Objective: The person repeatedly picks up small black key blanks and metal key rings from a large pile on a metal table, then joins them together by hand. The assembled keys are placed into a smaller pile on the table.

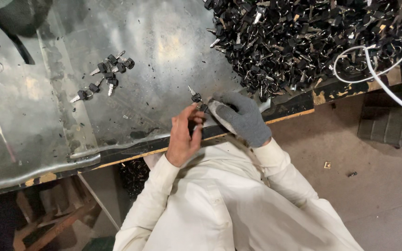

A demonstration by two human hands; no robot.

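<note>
While both hands are meeting at the near edge of the dented grey sheet-metal tabletop (164, 56), the small black-headed silver keys (196, 96) are sitting between them, just above the fingertips. From the bare left hand (184, 137) the keys are lying at about one o'clock, and from the grey knit-gloved right hand (239, 116) at about ten o'clock; both hands are touching or all but touching them, so neither is clearly nearer. The blade of the top key is pointing up and left, toward eleven o'clock, away from the body. The left fingers (195, 115) are pinching narrowly around the lower key heads, while the gloved fingers are curling closed against the same bunch, though exactly what the glove is pressing on is hidden.

At one to two o'clock from the hands, a big heap of black-headed keys and rings (303, 37) is spreading to the table's far right, with a white cable (373, 69) looping over it. At ten o'clock, well apart, a small cluster of finished key pairs (105, 74) is lying on bare metal. Nothing is standing between the hands and either group.
</note>
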